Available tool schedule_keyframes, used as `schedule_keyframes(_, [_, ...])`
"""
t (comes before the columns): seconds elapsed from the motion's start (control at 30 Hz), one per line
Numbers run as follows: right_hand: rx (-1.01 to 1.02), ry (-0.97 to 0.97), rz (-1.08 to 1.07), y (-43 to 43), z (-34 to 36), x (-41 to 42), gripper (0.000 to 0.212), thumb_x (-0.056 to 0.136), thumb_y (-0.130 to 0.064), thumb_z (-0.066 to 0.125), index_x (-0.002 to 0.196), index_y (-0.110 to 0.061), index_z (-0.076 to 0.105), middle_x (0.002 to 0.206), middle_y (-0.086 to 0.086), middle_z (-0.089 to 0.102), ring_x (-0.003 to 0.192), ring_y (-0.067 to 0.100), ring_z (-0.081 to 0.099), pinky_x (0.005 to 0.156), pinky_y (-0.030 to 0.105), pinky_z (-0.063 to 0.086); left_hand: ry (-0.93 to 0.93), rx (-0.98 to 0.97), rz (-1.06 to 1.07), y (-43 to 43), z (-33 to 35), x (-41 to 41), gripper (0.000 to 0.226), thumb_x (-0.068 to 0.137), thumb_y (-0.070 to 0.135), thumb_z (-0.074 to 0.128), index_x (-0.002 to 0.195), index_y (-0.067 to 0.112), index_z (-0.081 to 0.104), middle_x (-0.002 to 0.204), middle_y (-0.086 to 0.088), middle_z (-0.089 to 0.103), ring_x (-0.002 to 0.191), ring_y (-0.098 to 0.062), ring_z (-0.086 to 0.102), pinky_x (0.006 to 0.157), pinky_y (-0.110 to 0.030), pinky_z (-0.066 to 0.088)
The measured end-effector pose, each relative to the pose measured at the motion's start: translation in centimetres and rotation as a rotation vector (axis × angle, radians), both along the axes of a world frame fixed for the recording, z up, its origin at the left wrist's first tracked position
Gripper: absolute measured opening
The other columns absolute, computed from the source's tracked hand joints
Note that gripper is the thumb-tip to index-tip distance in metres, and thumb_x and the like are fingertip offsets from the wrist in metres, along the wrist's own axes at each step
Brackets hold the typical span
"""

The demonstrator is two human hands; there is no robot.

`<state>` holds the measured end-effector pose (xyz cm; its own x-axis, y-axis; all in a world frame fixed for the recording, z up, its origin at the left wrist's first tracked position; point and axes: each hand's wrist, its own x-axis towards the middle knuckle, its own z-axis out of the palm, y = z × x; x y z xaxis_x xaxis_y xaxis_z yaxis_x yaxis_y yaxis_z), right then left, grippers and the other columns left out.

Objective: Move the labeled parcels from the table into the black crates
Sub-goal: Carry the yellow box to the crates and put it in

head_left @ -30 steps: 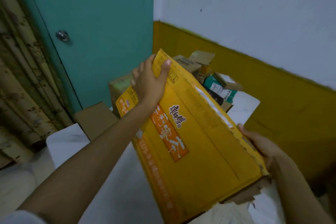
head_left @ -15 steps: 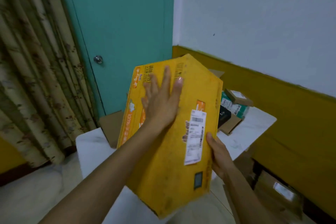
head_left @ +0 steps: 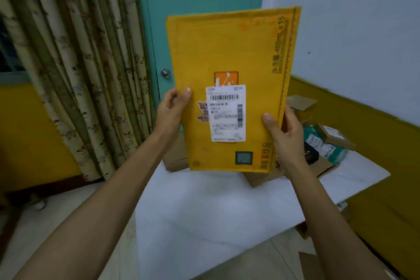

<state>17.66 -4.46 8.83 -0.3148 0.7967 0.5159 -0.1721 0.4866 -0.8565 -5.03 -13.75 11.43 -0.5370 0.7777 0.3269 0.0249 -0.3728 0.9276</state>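
Yellow parcel (head_left: 229,52) held upright in the air above the white table (head_left: 204,211), label (head_left: 226,113) facing the person. Left hand (head_left: 171,110) pinches its left edge, thumb on the front. Right hand (head_left: 285,130) clamps the right edge, thumb on the front, fingers behind. More parcels (head_left: 327,141) lie on the table's far right corner. No crates in view.

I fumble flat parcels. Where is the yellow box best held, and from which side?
Probably by its two long side edges, low down, one hand from each side, as the left hand and right hand hold it. The yellow box is flat, broad and upright; thumbs in front, fingers behind clamp it and leave the label showing.
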Motion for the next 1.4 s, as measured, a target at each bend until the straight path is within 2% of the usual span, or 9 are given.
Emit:
schedule_keyframes(0.1, [-0.059,-0.053,0.046,0.4,1.7,-1.7,0.054,0.095,-0.034,0.055,0.146,-0.028,0.039,0.127,-0.013,0.062,0.109,0.007,0.063,0.088,0.035,0.056,-0.007,-0.158,-0.149,-0.1,0.4,-0.7,0.05,0.082,0.047,0.06,0.129,0.036,0.047,0.119,0.009,0.067,0.106,-0.014,0.066,0.085,-0.038,0.054])
schedule_keyframes(0.2, [-0.094,-0.137,0.127,0.6,3.2,-2.8,0.063,0.095,-0.032,0.057,0.15,-0.036,0.028,0.135,-0.006,0.056,0.114,0.015,0.061,0.094,0.045,0.053,-0.034,-0.208,-0.125,-0.8,-0.3,-2.2,0.057,0.077,0.038,0.069,0.13,0.035,0.047,0.119,0.003,0.067,0.104,-0.021,0.067,0.082,-0.044,0.055])
schedule_keyframes(0.4, [-0.013,-0.178,0.15,-0.7,3.1,-5.4,0.076,0.092,-0.024,0.062,0.153,-0.032,0.018,0.136,-0.007,0.054,0.115,0.008,0.057,0.095,0.037,0.053,-0.124,-0.195,0.007,-1.7,-1.5,-4.4,0.065,0.081,0.026,0.072,0.137,0.026,0.04,0.126,-0.004,0.062,0.107,-0.026,0.064,0.087,-0.047,0.054])
schedule_keyframes(0.53, [-0.074,-0.093,0.184,-0.9,1.3,-6.9,0.074,0.091,-0.012,0.062,0.152,-0.027,0.024,0.137,-0.002,0.054,0.115,0.007,0.058,0.076,0.015,0.054,-0.069,-0.161,0.051,-2.7,-2.3,-5.8,0.057,0.077,0.025,0.074,0.124,0.034,0.043,0.118,0.004,0.064,0.101,-0.017,0.066,0.073,-0.032,0.056])
schedule_keyframes(0.7, [-0.127,-0.067,0.225,-1.0,-0.9,-9.0,0.068,0.092,-0.004,0.058,0.15,-0.025,0.029,0.133,-0.005,0.058,0.117,0.012,0.06,0.098,0.044,0.051,0.025,-0.138,0.102,-3.9,-3.1,-7.2,0.059,0.076,0.025,0.075,0.125,0.032,0.043,0.111,0.013,0.065,0.092,-0.004,0.068,0.066,-0.02,0.055])
schedule_keyframes(0.87, [-0.175,-0.05,0.238,-1.2,-2.2,-10.3,0.068,0.091,-0.005,0.06,0.149,-0.026,0.032,0.135,0.004,0.058,0.123,0.025,0.057,0.099,0.056,0.046,0.079,-0.158,0.136,-4.5,-3.3,-8.0,0.062,0.082,0.02,0.071,0.135,0.023,0.039,0.121,0.004,0.061,0.103,-0.011,0.063,0.077,-0.028,0.054])
schedule_keyframes(1.07, [-0.159,-0.073,0.259,-1.5,-2.6,-10.6,0.07,0.089,-0.004,0.061,0.151,-0.02,0.03,0.134,0.002,0.059,0.122,0.022,0.057,0.1,0.052,0.047,0.103,-0.187,0.168,-5.1,-3.7,-8.0,0.066,0.087,0.022,0.066,0.144,0.022,0.033,0.131,0.0,0.056,0.113,-0.019,0.058,0.092,-0.04,0.049])
schedule_keyframes(1.2, [-0.162,-0.081,0.294,-1.6,-2.7,-10.7,0.072,0.091,0.0,0.057,0.152,-0.02,0.025,0.134,-0.002,0.058,0.122,0.02,0.057,0.099,0.047,0.049,0.093,-0.191,0.19,-5.6,-4.1,-7.8,0.065,0.086,0.024,0.067,0.142,0.025,0.033,0.125,0.005,0.056,0.107,-0.013,0.058,0.085,-0.032,0.048])
schedule_keyframes(1.4, [-0.162,-0.106,0.351,-2.4,-3.1,-11.2,0.067,0.092,0.001,0.056,0.147,-0.027,0.03,0.117,-0.02,0.066,0.111,0.006,0.063,0.085,0.027,0.055,0.082,-0.234,0.23,-6.8,-5.2,-8.4,0.07,0.085,0.027,0.068,0.144,0.025,0.031,0.133,0.001,0.053,0.115,-0.019,0.054,0.094,-0.04,0.047])
